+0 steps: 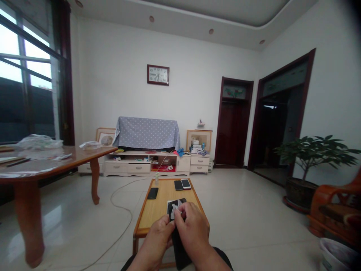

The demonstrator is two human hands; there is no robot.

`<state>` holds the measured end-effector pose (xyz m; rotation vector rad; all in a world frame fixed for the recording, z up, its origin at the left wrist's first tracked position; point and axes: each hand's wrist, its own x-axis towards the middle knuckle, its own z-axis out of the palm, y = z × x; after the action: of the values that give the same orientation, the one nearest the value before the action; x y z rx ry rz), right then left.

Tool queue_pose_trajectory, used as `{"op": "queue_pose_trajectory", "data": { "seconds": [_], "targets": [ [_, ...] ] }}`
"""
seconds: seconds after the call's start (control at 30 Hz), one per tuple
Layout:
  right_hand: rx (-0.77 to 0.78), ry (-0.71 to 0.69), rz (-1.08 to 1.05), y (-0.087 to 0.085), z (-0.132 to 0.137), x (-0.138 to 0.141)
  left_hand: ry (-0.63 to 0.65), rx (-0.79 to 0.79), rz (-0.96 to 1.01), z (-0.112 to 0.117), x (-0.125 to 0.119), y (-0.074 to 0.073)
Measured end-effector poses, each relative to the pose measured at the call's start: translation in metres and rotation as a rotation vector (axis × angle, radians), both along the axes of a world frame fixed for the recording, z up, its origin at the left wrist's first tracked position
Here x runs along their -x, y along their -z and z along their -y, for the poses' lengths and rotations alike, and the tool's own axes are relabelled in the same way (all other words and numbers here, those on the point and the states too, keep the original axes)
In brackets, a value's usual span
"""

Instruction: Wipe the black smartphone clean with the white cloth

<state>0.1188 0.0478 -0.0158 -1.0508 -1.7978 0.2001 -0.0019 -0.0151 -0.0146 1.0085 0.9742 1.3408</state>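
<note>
Both my hands meet over the near end of a small wooden table [158,210]. My left hand [158,235] is closed around the lower part of a black phone [180,248] that hangs down between my hands. My right hand [193,226] is closed in a pinch on a small white wipe or film [176,209] at the phone's top edge. Farther along the table lie a black phone [152,193] on the left, and a dark phone [178,184] next to a white-edged phone [186,183].
A small bottle [156,178] stands at the table's far end. A white cable [121,210] curls over the tiled floor. A large wooden table [42,165] is at left, a TV cabinet [141,163] at the far wall, a potted plant [310,158] and wooden chair [335,210] at right.
</note>
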Motion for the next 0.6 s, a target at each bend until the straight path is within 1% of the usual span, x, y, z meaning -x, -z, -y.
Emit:
{"op": "queue_pose_trajectory", "data": {
  "seconds": [0.07, 0.2, 0.27, 0.4, 0.47, 0.53, 0.6],
  "targets": [
    [0.024, -0.03, -0.018, -0.001, -0.001, 0.002, 0.002, -0.005, -0.033, 0.0, -0.002, 0.001],
    [0.046, 0.02, -0.12, -0.004, -0.01, -0.002, -0.009, -0.006, -0.063, -0.001, -0.002, 0.002],
    [0.055, 0.01, -0.175, -0.005, -0.014, -0.004, -0.019, 0.0, -0.083, -0.002, 0.0, 0.003],
    [0.096, -0.115, -0.197, 0.001, -0.016, 0.0, -0.038, 0.016, -0.117, -0.005, 0.003, 0.006],
    [0.148, -0.156, -0.223, 0.005, -0.022, 0.0, -0.048, 0.018, -0.129, -0.006, 0.003, 0.006],
    [0.264, -0.259, -0.299, 0.007, -0.031, -0.002, -0.037, 0.016, -0.123, -0.004, 0.004, 0.005],
    [0.397, -0.418, -0.394, 0.007, -0.041, -0.008, -0.006, 0.01, -0.102, -0.002, 0.006, 0.004]
  ]
}}
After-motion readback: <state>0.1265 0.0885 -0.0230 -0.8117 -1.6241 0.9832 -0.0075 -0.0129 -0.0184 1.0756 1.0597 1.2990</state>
